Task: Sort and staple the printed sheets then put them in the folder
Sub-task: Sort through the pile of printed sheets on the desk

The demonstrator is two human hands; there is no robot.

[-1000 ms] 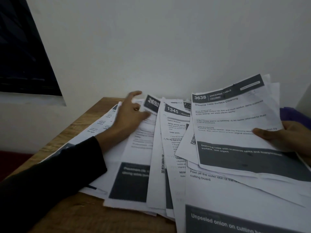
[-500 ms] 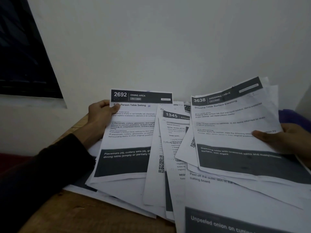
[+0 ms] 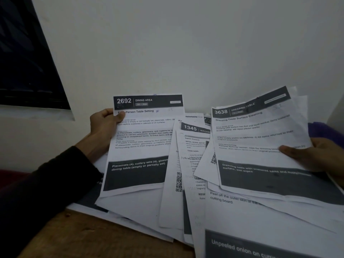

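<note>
White printed sheets, each with dark grey header and footer bands, lie fanned and overlapping across a brown wooden surface (image 3: 89, 233) pushed up against a pale wall (image 3: 186, 43).

Left hand (image 3: 104, 125): grip closed on the sheet headed "2692 DINING AREA" (image 3: 145, 144). Thumb lies over the front near the upper left edge, just under the header band; the other fingers curl behind. Top of this sheet is lifted toward the wall, its lower edge resting on the pile. A dark sleeve (image 3: 46, 192) covers the forearm.

Right hand (image 3: 316, 155): grip closed on a small stack topped by the sheet headed "3638 DRESSING TABLE" (image 3: 260, 142). Thumb presses on the front at the right edge; fingers are hidden behind the paper. Edges of several more sheets show behind the top one. Stack is tilted, raised above the pile.

Between the two held sheets, a sheet headed "1345 KITCHEN" (image 3: 193, 140) lies partly covered. Nearest the camera, a sheet with a footer reading "Unpeeled onion on cutting…" (image 3: 260, 229) overlaps the rest.

A purple object (image 3: 323, 131) shows behind the right hand; what it is cannot be told. A dark panel (image 3: 28, 56) fills the upper left.
</note>
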